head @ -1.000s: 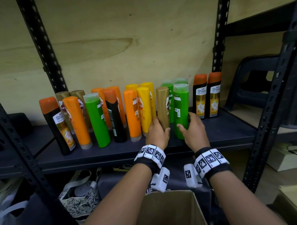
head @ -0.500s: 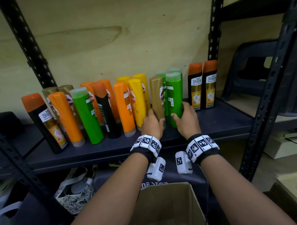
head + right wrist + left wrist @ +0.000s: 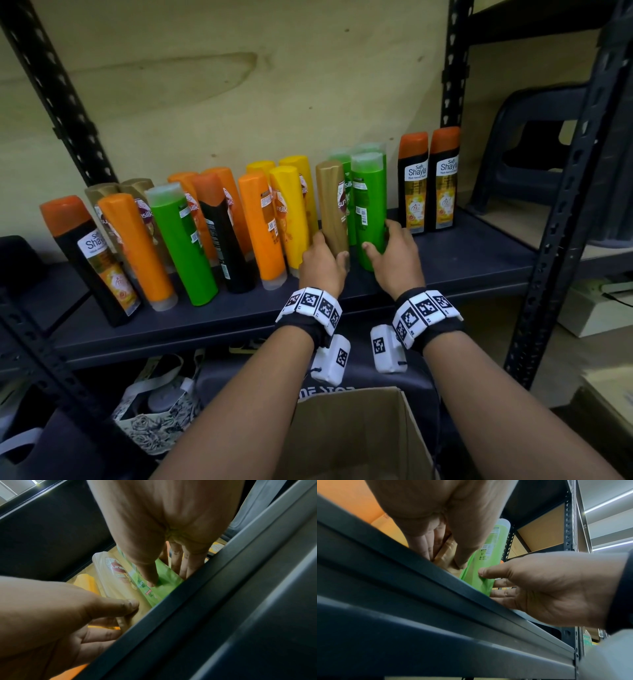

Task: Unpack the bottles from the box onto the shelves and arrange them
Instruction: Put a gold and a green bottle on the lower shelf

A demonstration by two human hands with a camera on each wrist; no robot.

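From the head camera, the left hand (image 3: 322, 262) wraps the base of a tall gold-brown plastic shampoo bottle (image 3: 333, 205), and the right hand (image 3: 394, 255) clasps the base of a bright green plastic bottle with a pale translucent cap (image 3: 368, 205). Both bottles stand on the dark metal shelf (image 3: 462, 260), near the middle of a row of orange, yellow, black and green bottles. Gripping low probably lets each base slide into line without tipping — these are tall and narrow. Both long axes run near vertical, caps up; the gold one's top tips slightly left. Their labels face right rather than forward. The open brown cardboard box (image 3: 359, 435) sits below, near the person.

From the left wrist, looking up past the shelf's front lip (image 3: 436, 601), the left hand's thumb (image 3: 462, 555) and fingers pinch the gold bottle's foot (image 3: 447, 555), while the right hand (image 3: 547, 588) holds the green bottle (image 3: 481, 566), thumb on its near face, fingers behind it.

From the right wrist, the right thumb (image 3: 147, 572) presses the green bottle's lower body (image 3: 164, 582); the left hand (image 3: 51, 615) clasps the gold bottle (image 3: 118, 580) — the two bottles seem to be touching.
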